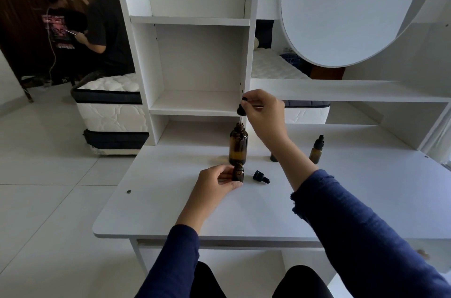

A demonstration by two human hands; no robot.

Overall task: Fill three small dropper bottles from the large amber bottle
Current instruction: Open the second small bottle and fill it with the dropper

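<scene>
Right hand [262,112] pinches the dropper [241,110], pipette vertical in the big bottle [238,146] mouth at frame centre; left hand [216,184] grips the open small bottle [238,172] upright on the counter [170,200], directly below, nearer the viewer.

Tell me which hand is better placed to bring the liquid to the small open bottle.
The right hand: its grip holds the dropper over the large amber bottle. The left hand only steadies the small open bottle.
</scene>
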